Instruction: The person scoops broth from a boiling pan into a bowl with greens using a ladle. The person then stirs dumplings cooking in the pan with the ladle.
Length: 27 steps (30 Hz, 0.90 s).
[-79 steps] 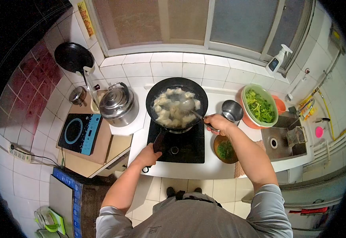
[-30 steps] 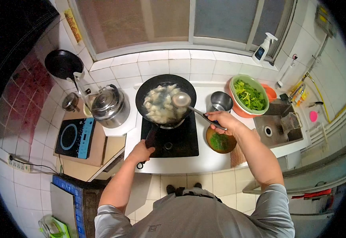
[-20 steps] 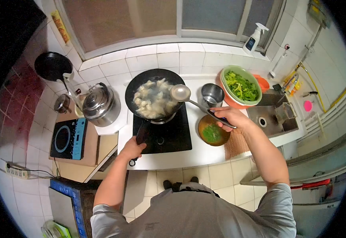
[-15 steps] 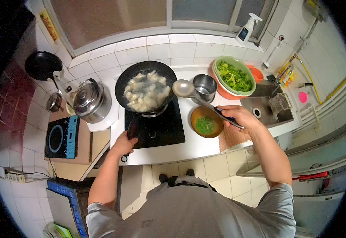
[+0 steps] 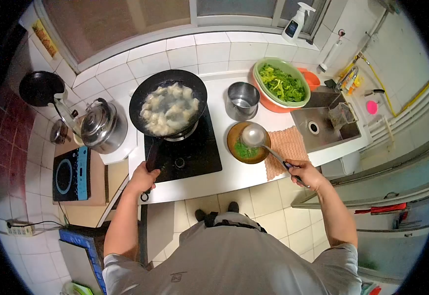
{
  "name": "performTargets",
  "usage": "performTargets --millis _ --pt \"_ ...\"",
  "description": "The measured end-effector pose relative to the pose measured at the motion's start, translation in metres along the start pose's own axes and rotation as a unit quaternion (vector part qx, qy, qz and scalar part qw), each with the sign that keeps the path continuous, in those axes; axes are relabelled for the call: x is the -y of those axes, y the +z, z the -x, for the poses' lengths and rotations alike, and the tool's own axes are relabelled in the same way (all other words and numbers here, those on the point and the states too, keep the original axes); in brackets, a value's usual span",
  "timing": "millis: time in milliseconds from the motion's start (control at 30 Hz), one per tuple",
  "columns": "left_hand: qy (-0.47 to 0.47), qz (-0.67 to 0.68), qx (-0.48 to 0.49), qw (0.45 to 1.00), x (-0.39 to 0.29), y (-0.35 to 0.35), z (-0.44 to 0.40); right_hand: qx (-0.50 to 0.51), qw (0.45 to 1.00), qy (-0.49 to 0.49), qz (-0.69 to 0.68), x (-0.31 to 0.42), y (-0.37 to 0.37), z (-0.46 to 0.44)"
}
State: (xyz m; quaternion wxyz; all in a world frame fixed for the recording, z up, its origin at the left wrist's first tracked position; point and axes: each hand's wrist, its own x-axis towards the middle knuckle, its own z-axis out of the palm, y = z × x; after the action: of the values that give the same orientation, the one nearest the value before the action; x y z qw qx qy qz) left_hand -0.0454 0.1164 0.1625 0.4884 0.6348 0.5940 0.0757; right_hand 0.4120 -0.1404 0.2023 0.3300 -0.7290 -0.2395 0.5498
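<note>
My left hand (image 5: 144,178) is closed round the handle of a black wok (image 5: 202,93) on the stove. Pale dumplings (image 5: 167,110) fill the wok in cloudy liquid, with some steam over them. In my right hand (image 5: 304,173) is the dark handle of a metal ladle (image 5: 253,134). Its bowl hangs over or in a brown bowl (image 5: 233,133); I cannot tell whether it touches the contents. Chopped greens (image 5: 246,150) lie in that bowl.
A metal pot (image 5: 243,101) stands behind the bowl, and a green basin (image 5: 258,73) of leafy vegetables behind that. An orange cloth (image 5: 289,142) lies beside the bowl, near the sink (image 5: 322,142). At the left are a kettle (image 5: 103,128) and an induction cooker (image 5: 72,174).
My right hand has brought the ladle down and to the right, from beside the wok to the brown bowl. My left hand stays on the wok handle. The view has shifted slightly.
</note>
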Motion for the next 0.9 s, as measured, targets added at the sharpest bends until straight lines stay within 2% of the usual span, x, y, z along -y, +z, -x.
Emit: performTargets --millis 200,300,400,500,600,667,733,767,800,900 --pt "-0.006 -0.005 0.013 1.0 -0.003 0.0 0.002 -0.087 0.975 -0.089 0.185 -0.012 0.011 0.01" --pt "-0.015 -0.003 0.013 1.0 -0.009 -0.001 0.006 -0.161 0.918 -0.241 0.27 -0.029 0.009 0.011" --pt "-0.018 -0.005 0.011 1.0 -0.011 -0.001 0.008 -0.194 0.902 -0.242 0.3 -0.016 0.011 0.033" --pt "-0.015 0.013 0.013 1.0 -0.012 0.0 0.008 -0.212 0.864 -0.3 0.344 -0.016 0.007 0.038" --pt "0.001 0.042 0.015 0.999 0.003 0.001 -0.001 -0.22 0.847 -0.31 0.372 -0.023 0.005 0.04" --pt "0.005 0.033 0.011 0.999 0.008 0.001 -0.005 -0.209 0.842 -0.382 0.319 -0.042 0.007 0.025" --pt "0.008 0.05 0.011 0.999 0.011 0.003 -0.006 -0.162 0.921 -0.309 0.174 -0.045 0.008 0.02" --pt "0.009 0.058 0.011 0.998 0.012 0.002 -0.006 -0.115 0.974 -0.189 0.05 -0.045 0.007 0.019" --pt "0.002 0.042 0.008 0.999 0.007 0.001 -0.003 -0.063 0.993 -0.064 -0.074 -0.042 0.008 0.017" --pt "-0.025 0.028 0.003 0.999 -0.007 0.0 0.005 -0.042 0.971 -0.032 -0.233 -0.025 0.017 0.016"
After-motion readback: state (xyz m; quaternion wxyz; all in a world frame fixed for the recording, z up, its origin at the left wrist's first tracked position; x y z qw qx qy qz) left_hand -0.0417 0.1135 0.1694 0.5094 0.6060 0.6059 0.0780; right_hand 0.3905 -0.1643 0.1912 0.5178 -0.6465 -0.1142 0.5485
